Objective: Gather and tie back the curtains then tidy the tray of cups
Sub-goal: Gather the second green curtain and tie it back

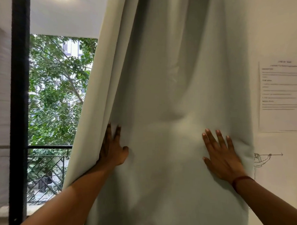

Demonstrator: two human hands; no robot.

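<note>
You're gathering the curtain (164, 75): left hand (113, 149) at its edge and right hand (223, 157) on its front both press flat, fingers straight. Next, bunch it for tying.

A: Where are the hands?

B: Both lie on the pale curtain (171, 79) that fills the middle of the frame. The left hand (113, 150) sits at the curtain's left edge, lower centre-left, fingers pointing up and thumb spread. The right hand (222, 156) is flat on the cloth at lower right, fingers spread, with a red thread (240, 181) round its wrist.

A: And around it?

B: At left, a black window frame (18, 89), green trees (56, 91) and a dark railing (48, 159) below them. At right, on the white wall (284, 33), a printed sheet (281, 96), perhaps a notice; the text is too blurred to read. Below it is a small line drawing (265, 158).
</note>
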